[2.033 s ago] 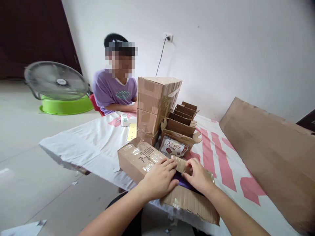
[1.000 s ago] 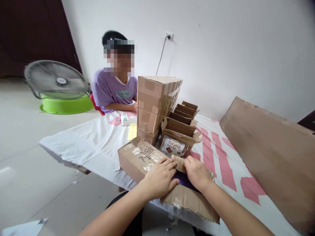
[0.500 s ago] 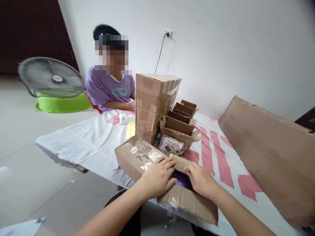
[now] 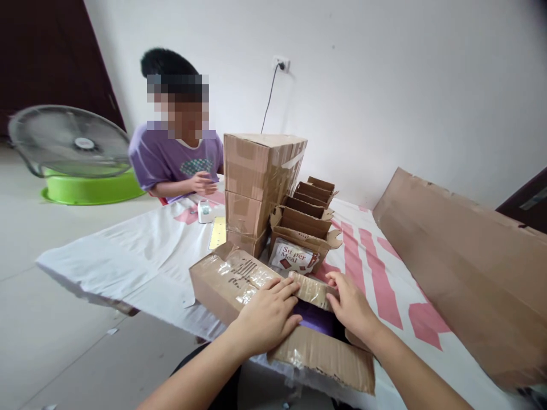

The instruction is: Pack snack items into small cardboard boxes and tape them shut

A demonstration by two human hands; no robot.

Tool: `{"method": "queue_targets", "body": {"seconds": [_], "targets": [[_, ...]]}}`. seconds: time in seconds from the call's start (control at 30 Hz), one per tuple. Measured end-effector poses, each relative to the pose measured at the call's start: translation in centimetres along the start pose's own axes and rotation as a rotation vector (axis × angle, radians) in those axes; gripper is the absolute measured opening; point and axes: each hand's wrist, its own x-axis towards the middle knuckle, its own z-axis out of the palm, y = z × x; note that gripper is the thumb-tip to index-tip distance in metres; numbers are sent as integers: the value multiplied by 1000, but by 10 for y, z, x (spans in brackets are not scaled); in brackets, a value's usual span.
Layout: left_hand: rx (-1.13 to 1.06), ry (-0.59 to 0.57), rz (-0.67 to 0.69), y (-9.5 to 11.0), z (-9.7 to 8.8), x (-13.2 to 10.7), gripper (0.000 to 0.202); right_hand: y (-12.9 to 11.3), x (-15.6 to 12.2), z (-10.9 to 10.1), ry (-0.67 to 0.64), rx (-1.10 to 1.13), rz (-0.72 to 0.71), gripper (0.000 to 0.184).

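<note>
A long taped cardboard box (image 4: 213,279) lies across the near edge of the table, its right end open. My left hand (image 4: 269,313) rests flat on its top, fingers stretched out beside the opening. At the far side of the opening, a raised cardboard flap (image 4: 311,289) is held at its right end between the thumb and fingers of my right hand (image 4: 352,307). Something purple (image 4: 316,319) shows inside, mostly hidden. Another flap (image 4: 325,359) hangs outward on the near side.
A tall stack of taped boxes (image 4: 245,171) stands behind, beside open cartons (image 4: 294,253) labelled "Super Meal". A large cardboard panel (image 4: 461,267) leans at the right. Across the table sits a person (image 4: 179,159) in purple, near a small white device (image 4: 205,212). A fan (image 4: 81,142) is at far left.
My right hand has shifted slightly along the flap, its fingers lifting higher and loosening at the flap's end. The flap stands a little more upright. The other person's hand has come up. The view has turned right.
</note>
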Motion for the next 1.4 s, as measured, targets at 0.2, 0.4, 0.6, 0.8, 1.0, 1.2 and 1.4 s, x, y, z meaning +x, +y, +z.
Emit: {"method": "queue_targets", "body": {"seconds": [0.2, 0.4, 0.6, 0.8, 1.0, 1.2, 1.4], "targets": [[4, -14, -2, 0, -3, 2, 37, 1, 0, -5, -33, 13, -12, 25], [6, -34, -3, 0, -4, 2, 40, -2, -6, -5, -22, 65, -73, 31], [7, -1, 8, 0, -5, 0, 42, -11, -9, -2, -40, 60, -163, 28], [13, 11, 13, -1, -2, -1, 43, -28, 0, 4, -72, -23, -266, 20], [16, 1, 10, -1, 0, -2, 47, -36, 6, 14, -62, -70, -233, 13], [15, -6, 0, 0, 0, -2, 46, -36, 9, 25, -52, -14, -145, 20], [-8, 11, 7, -2, 2, -3, 47, -35, 9, 30, -30, -16, -116, 18]]}}
